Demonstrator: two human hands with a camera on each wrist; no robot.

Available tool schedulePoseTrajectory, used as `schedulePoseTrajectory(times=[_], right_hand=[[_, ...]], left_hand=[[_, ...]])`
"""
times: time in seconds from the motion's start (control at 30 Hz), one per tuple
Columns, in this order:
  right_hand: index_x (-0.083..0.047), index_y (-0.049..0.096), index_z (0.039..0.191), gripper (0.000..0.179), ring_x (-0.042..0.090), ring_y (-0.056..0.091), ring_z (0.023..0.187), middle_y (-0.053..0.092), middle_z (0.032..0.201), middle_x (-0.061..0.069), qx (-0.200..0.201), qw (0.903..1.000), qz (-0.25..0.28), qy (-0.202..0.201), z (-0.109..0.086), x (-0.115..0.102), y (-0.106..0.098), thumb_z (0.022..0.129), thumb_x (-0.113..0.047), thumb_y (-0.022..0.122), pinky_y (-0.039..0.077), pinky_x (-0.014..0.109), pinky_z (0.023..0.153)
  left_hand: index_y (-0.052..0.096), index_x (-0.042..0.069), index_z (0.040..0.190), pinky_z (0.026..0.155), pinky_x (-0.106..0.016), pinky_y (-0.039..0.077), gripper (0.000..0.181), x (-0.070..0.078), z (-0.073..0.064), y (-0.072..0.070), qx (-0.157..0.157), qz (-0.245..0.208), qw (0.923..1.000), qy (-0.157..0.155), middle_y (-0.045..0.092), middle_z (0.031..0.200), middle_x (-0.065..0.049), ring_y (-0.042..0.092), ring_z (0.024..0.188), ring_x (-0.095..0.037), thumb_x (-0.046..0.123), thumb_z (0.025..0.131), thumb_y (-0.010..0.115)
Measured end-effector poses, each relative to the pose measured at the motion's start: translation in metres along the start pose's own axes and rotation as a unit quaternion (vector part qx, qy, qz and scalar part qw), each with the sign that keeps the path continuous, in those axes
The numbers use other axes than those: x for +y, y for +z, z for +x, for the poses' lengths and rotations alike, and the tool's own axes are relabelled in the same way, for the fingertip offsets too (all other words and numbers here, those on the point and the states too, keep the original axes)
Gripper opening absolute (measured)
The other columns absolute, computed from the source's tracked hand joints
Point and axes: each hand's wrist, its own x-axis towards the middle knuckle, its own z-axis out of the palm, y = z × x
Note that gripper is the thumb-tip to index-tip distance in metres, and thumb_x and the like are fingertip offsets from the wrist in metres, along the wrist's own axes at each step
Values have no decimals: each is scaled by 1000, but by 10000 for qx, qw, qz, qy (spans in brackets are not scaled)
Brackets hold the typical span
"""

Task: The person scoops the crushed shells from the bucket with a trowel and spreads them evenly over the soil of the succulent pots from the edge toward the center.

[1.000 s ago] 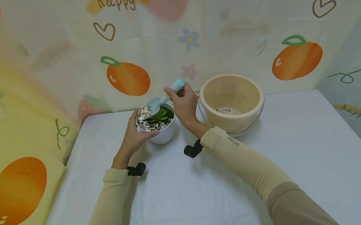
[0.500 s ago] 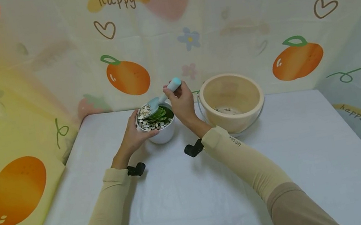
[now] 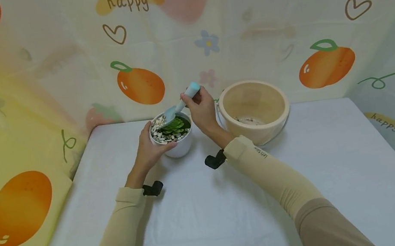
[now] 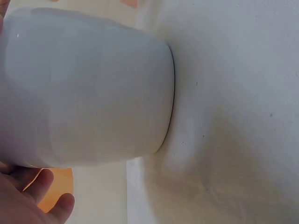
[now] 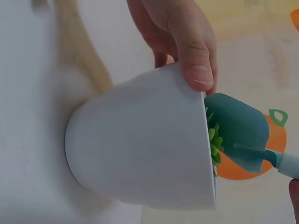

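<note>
A white flower pot stands on the table, holding a green succulent ringed by pale pebbles. At its left rim my left hand grips it, the thumb across the near side. The right wrist view shows that thumb lying over the rim. My right hand pinches the handle of a light blue trowel. Tilted down to the left, the trowel blade reaches over the pot's rim among the pebbles beside the leaves. In the left wrist view the pot wall fills much of the picture.
Right of my right hand stands a large beige bucket with a wire handle and a few bits on its floor. The table has a white cover. Fruit-printed cloth hangs behind and along the sides.
The trowel's handle has risen slightly and tilts more steeply, while its blade stays over the pot's left part. My left hand keeps its grip on the pot, which has barely moved.
</note>
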Motion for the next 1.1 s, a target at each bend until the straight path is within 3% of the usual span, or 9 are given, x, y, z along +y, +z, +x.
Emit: schedulePoseTrajectory(times=[0.23, 0.43, 0.57, 0.67, 0.9, 1.1], right_hand=[[11, 57, 115, 32, 33, 68, 98, 68, 105, 25, 31, 9998, -181, -60, 0, 2, 0, 93, -11, 65, 58, 30, 81], [7, 58, 113, 28, 31, 67, 98, 68, 104, 22, -16, 9995, -294, -144, -2, 5, 1, 94, -13, 64, 56, 29, 84], [6, 58, 112, 26, 31, 66, 97, 67, 104, 22, -51, 9992, -335, -228, -3, 5, 2, 94, -12, 64, 55, 28, 84], [7, 57, 112, 27, 30, 66, 96, 67, 103, 22, -55, 9990, -346, -291, -3, 4, 2, 94, -11, 64, 55, 26, 83], [6, 58, 114, 28, 30, 67, 95, 68, 105, 22, -158, 9985, -333, -395, -4, -1, 2, 93, -11, 65, 56, 31, 84], [5, 58, 114, 27, 29, 68, 95, 68, 105, 20, -274, 9964, -510, -625, -7, -7, 3, 94, -12, 64, 57, 31, 83]], left_hand=[[16, 10, 155, 116, -59, 23, 109, -6, 1, -7, -333, 29, 9994, -121, 26, 155, -20, 25, 143, -35, 34, 74, 85], [17, 14, 155, 117, -59, 20, 107, -11, 10, -12, -670, -171, 9976, 68, 24, 157, -16, 23, 146, -33, 32, 74, 84], [13, 16, 156, 118, -59, 21, 110, -11, 11, -11, -756, -238, 9968, -59, 20, 160, -14, 21, 147, -33, 33, 75, 84], [14, 14, 156, 117, -58, 22, 109, -9, 10, -9, -642, -321, 9974, -78, 22, 159, -13, 23, 147, -33, 33, 74, 84], [29, 8, 150, 115, -53, 27, 99, -2, 4, 2, -90, -498, 9983, 284, 41, 145, -15, 37, 136, -30, 27, 71, 88], [18, 5, 154, 117, -55, 24, 109, 2, -4, 6, 101, -229, 9996, -88, 30, 153, -20, 29, 142, -35, 32, 73, 85]])
